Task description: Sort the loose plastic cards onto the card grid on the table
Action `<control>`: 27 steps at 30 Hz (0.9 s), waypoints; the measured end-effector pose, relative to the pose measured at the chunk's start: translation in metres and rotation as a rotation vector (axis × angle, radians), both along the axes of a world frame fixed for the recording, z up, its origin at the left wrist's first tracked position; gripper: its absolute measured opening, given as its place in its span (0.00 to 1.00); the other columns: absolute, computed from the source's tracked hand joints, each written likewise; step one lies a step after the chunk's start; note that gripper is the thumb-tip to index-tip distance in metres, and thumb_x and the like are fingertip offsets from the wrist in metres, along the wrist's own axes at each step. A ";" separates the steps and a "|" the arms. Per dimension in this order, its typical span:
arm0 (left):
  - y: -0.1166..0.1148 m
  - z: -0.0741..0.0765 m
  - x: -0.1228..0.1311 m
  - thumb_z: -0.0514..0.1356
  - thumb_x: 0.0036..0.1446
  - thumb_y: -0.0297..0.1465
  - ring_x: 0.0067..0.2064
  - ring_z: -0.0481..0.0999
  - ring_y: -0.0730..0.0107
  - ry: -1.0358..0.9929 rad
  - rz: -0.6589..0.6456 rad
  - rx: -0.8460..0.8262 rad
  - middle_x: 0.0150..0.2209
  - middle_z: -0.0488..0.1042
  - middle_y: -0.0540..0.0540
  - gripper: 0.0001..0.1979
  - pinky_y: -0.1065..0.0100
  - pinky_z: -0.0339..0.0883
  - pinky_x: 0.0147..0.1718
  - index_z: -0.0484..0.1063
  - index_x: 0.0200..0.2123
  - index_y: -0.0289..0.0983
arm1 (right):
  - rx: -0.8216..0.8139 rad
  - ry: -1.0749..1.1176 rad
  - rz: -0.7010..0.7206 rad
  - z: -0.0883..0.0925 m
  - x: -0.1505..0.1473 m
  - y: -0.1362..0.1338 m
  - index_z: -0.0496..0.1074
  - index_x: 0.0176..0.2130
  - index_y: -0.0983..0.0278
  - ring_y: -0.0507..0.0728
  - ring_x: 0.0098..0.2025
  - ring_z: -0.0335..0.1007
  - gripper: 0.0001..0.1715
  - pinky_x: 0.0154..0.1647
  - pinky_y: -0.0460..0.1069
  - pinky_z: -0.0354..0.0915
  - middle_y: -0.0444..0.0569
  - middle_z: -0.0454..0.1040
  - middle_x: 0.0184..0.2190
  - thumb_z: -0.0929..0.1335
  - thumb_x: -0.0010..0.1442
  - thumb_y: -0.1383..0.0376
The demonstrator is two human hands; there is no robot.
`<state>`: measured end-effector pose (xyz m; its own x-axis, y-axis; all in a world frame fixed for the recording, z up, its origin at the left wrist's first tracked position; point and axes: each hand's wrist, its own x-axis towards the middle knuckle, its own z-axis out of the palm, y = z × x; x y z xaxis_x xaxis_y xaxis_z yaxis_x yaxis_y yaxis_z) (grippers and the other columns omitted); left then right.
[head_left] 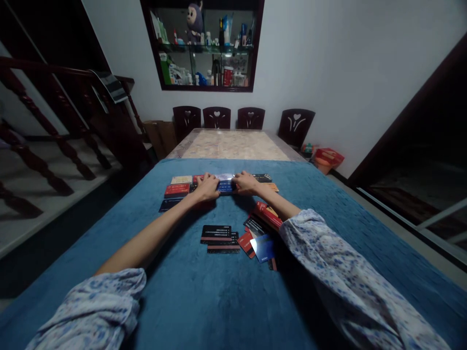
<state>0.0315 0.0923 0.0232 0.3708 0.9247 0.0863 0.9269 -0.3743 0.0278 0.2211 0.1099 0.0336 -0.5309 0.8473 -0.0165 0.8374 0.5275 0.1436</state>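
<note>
- We see the left hand (207,186) and the right hand (246,183) at the two ends of the blue card (225,186), which lies among the rows (177,190) of cards on the table (233,143).
- The fingers are bent; whether they grip or only press, we cannot tell.
- With one hand at each end, we judge, the card can be kept straight beside its neighbours.
- The cream card (181,180) at left and the orange card (272,186) at right lie flat in the rows, an arrangement which looks deliberate to us.
- Nearer to us, the pile (261,245) lies at mixed angles; beside it the black cards (219,233) overlap, stripes upward.
- The cloth (197,301) stops beyond the rows, where the table top shows.
- The right sleeve (328,262) hides part of the pile, so room there seems narrow; to the left, the cloth spreads wide.
</note>
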 end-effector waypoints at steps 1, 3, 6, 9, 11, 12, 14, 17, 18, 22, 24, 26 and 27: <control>0.002 0.000 0.000 0.59 0.55 0.31 0.61 0.58 0.40 0.009 -0.001 -0.009 0.56 0.69 0.34 0.19 0.38 0.56 0.53 0.72 0.51 0.38 | -0.001 -0.006 0.004 -0.002 0.000 0.003 0.73 0.55 0.63 0.69 0.56 0.62 0.25 0.50 0.57 0.65 0.60 0.70 0.56 0.69 0.61 0.56; 0.005 -0.001 0.001 0.59 0.55 0.31 0.61 0.58 0.40 0.022 -0.002 -0.023 0.56 0.69 0.34 0.19 0.37 0.56 0.54 0.72 0.51 0.38 | -0.005 -0.016 0.011 -0.004 0.001 0.007 0.72 0.55 0.64 0.69 0.56 0.62 0.25 0.50 0.57 0.65 0.60 0.71 0.56 0.69 0.61 0.56; 0.010 -0.001 0.001 0.59 0.55 0.33 0.61 0.59 0.39 0.030 0.000 -0.034 0.56 0.70 0.34 0.20 0.37 0.57 0.53 0.72 0.52 0.38 | -0.009 -0.015 0.023 -0.006 0.002 0.013 0.73 0.55 0.63 0.68 0.56 0.64 0.25 0.49 0.56 0.64 0.59 0.71 0.56 0.69 0.61 0.56; 0.013 -0.002 0.000 0.60 0.54 0.34 0.60 0.59 0.39 0.048 0.006 -0.029 0.56 0.70 0.35 0.20 0.38 0.57 0.53 0.73 0.51 0.39 | -0.018 -0.007 0.035 -0.007 0.002 0.015 0.73 0.54 0.63 0.68 0.55 0.65 0.25 0.49 0.55 0.63 0.58 0.72 0.55 0.69 0.61 0.55; 0.015 -0.002 -0.001 0.60 0.54 0.34 0.59 0.59 0.39 0.061 0.008 -0.033 0.55 0.70 0.36 0.20 0.38 0.57 0.52 0.73 0.51 0.40 | -0.023 0.000 0.036 -0.007 0.002 0.015 0.73 0.55 0.63 0.68 0.55 0.65 0.26 0.49 0.55 0.63 0.58 0.72 0.55 0.69 0.61 0.55; 0.015 -0.002 -0.001 0.59 0.54 0.35 0.59 0.59 0.39 0.065 0.010 -0.036 0.55 0.70 0.36 0.21 0.39 0.57 0.52 0.72 0.52 0.40 | -0.024 0.004 0.035 -0.007 0.002 0.015 0.72 0.56 0.63 0.68 0.55 0.65 0.27 0.49 0.55 0.63 0.58 0.72 0.55 0.69 0.61 0.55; 0.015 -0.003 -0.002 0.59 0.54 0.35 0.59 0.59 0.40 0.063 0.011 -0.042 0.55 0.70 0.35 0.22 0.39 0.58 0.52 0.71 0.53 0.41 | -0.021 0.016 0.036 -0.007 0.003 0.016 0.70 0.59 0.62 0.68 0.55 0.66 0.29 0.50 0.55 0.62 0.59 0.72 0.56 0.70 0.61 0.55; 0.015 -0.002 -0.002 0.59 0.55 0.34 0.59 0.59 0.40 0.057 0.012 -0.044 0.55 0.70 0.35 0.23 0.40 0.57 0.52 0.70 0.55 0.41 | -0.015 0.030 0.047 -0.009 0.005 0.016 0.69 0.60 0.60 0.67 0.55 0.66 0.30 0.51 0.55 0.61 0.58 0.72 0.56 0.70 0.61 0.55; 0.015 -0.002 -0.002 0.59 0.55 0.34 0.59 0.59 0.40 0.057 0.011 -0.047 0.55 0.70 0.35 0.22 0.40 0.57 0.52 0.70 0.54 0.41 | -0.011 0.033 0.050 -0.009 0.005 0.016 0.70 0.60 0.59 0.67 0.55 0.66 0.29 0.51 0.55 0.61 0.57 0.72 0.56 0.70 0.61 0.55; 0.014 -0.001 -0.003 0.59 0.55 0.34 0.60 0.59 0.39 0.060 0.005 -0.057 0.54 0.71 0.35 0.20 0.40 0.56 0.52 0.73 0.52 0.42 | 0.002 0.030 0.055 -0.011 0.008 0.016 0.73 0.58 0.57 0.66 0.55 0.66 0.27 0.51 0.54 0.61 0.56 0.73 0.55 0.70 0.62 0.53; 0.013 0.000 -0.002 0.59 0.55 0.34 0.60 0.59 0.39 0.052 0.001 -0.050 0.53 0.71 0.36 0.19 0.40 0.56 0.52 0.73 0.51 0.42 | 0.005 0.029 0.058 -0.010 0.009 0.016 0.73 0.57 0.57 0.66 0.55 0.66 0.26 0.50 0.54 0.61 0.56 0.73 0.54 0.69 0.62 0.52; 0.012 0.001 -0.002 0.59 0.55 0.33 0.60 0.59 0.40 0.043 -0.005 -0.041 0.53 0.72 0.36 0.19 0.40 0.56 0.52 0.74 0.51 0.42 | 0.006 0.031 0.058 -0.010 0.009 0.015 0.73 0.57 0.57 0.67 0.55 0.66 0.26 0.50 0.54 0.61 0.56 0.73 0.55 0.69 0.62 0.52; 0.012 0.001 -0.002 0.59 0.55 0.33 0.60 0.59 0.40 0.041 -0.006 -0.037 0.53 0.72 0.36 0.20 0.40 0.55 0.52 0.73 0.51 0.42 | 0.003 0.030 0.056 -0.010 0.009 0.015 0.74 0.57 0.56 0.67 0.56 0.66 0.26 0.50 0.54 0.61 0.56 0.73 0.55 0.69 0.62 0.52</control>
<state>0.0294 0.1039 0.0238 0.3790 0.9247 0.0362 0.9252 -0.3794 0.0036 0.2298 0.1251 0.0241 -0.5779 0.8161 0.0025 0.8103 0.5734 0.1206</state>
